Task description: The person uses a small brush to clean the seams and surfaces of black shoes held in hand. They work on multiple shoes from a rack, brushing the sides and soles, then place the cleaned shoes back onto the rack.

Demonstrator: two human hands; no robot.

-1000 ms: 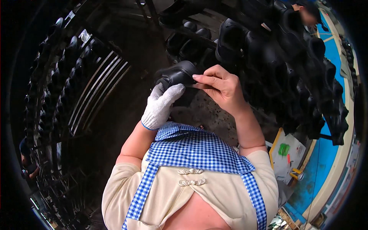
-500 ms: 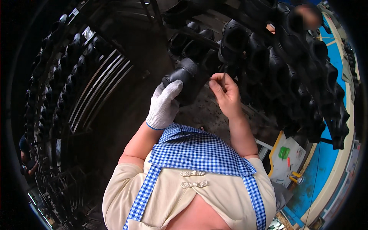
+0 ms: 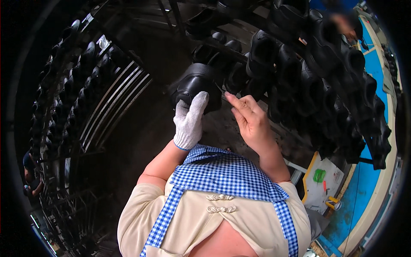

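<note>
My left hand (image 3: 189,122), in a white knitted glove with a blue edge, grips a black shoe (image 3: 198,83) from below, its thumb over the upper. The shoe is tilted, and part of it merges with the dark shoes behind. Just right of the shoe, my bare right hand (image 3: 253,120) is closed, the index finger reaching toward the shoe. A thin, pale, pointed sliver (image 3: 220,89) sticks out from its fingertips; its kind cannot be made out. Whether the sliver touches the shoe is unclear.
Racks of black shoes (image 3: 287,68) crowd close ahead and to the right. More shoe racks with metal bars (image 3: 113,100) stand left. A white board (image 3: 321,177) with a green item and yellow-handled tool lies low right, near a blue surface (image 3: 355,201). Other people show at the edges.
The shoe has been turned and shows more of its rounded upper. My right hand has dropped slightly, its index finger now stretched toward the shoe. The whole view has shifted a little.
</note>
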